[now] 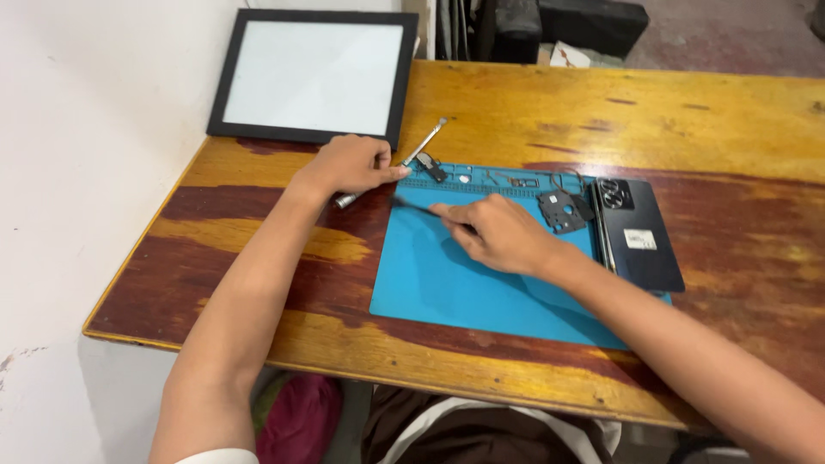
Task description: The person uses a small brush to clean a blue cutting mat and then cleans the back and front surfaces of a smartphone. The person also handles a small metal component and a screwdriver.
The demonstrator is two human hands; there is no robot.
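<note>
My left hand point(351, 165) rests on the wooden table at the upper left corner of a blue work mat point(447, 275), fingers curled over a slim metal tool point(423, 144) that sticks out toward the back right. My right hand point(498, 232) lies over the mat and grips a thin dark pointed tool point(411, 204), its tip aimed left at the mat's left edge. A small dark part point(432, 167) sits on the mat's top strip close to my left fingers.
A dark phone back cover point(640, 236) and a black inner plate point(560, 210) lie on the mat's right side. A black-framed white panel point(314, 76) lies at the table's back left, against a white wall. Dark boxes stand beyond the table.
</note>
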